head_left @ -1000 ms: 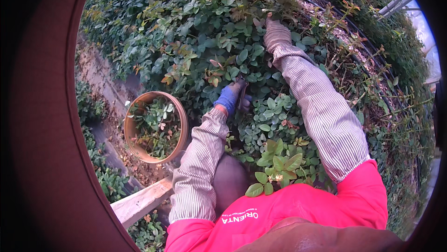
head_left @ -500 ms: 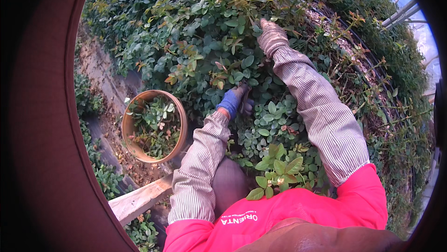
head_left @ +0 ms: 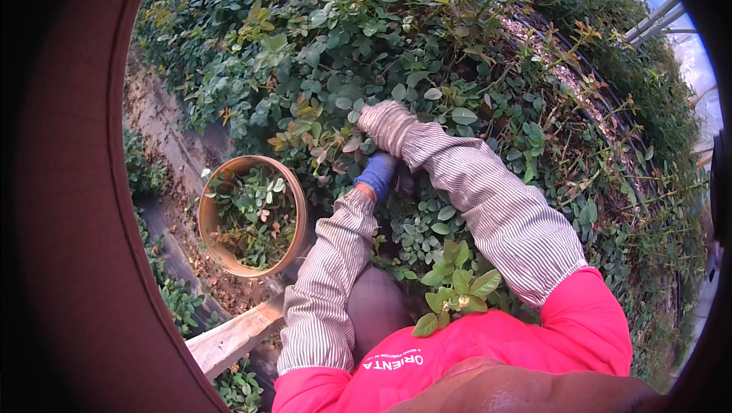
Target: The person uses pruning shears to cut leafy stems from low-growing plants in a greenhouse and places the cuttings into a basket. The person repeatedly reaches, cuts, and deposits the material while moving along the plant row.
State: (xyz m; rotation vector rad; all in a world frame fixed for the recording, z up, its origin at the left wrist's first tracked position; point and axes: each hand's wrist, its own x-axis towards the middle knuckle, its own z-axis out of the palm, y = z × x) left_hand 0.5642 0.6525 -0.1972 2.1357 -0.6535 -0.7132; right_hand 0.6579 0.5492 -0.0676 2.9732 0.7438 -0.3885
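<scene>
My left hand (head_left: pixel 379 172), in a blue glove with darker fingers, is low among the leaves of a dense green bush (head_left: pixel 320 54). Its fingers look curled, partly covered by foliage and my right forearm; what they hold is hidden. Just above it, almost touching, is my right hand (head_left: pixel 387 125) in a pale, soiled glove. That hand is closed, its fingertips lost behind leaves, and I cannot make out what is in it. Slightly blurred leaves lie against its knuckles. Striped sleeve covers run up both forearms.
A round tan bucket (head_left: pixel 301 218) holding cut leafy stems stands to the left on soil. Below it a wooden board (head_left: pixel 232 337) slants toward my left arm. Dark hoses (head_left: pixel 602 96) run along the bed at right. A leafy shoot (head_left: pixel 461 287) rises against my chest.
My right hand has come down and left from the upper foliage to beside my left hand. My left hand has barely moved. Some leaves around them have shifted.
</scene>
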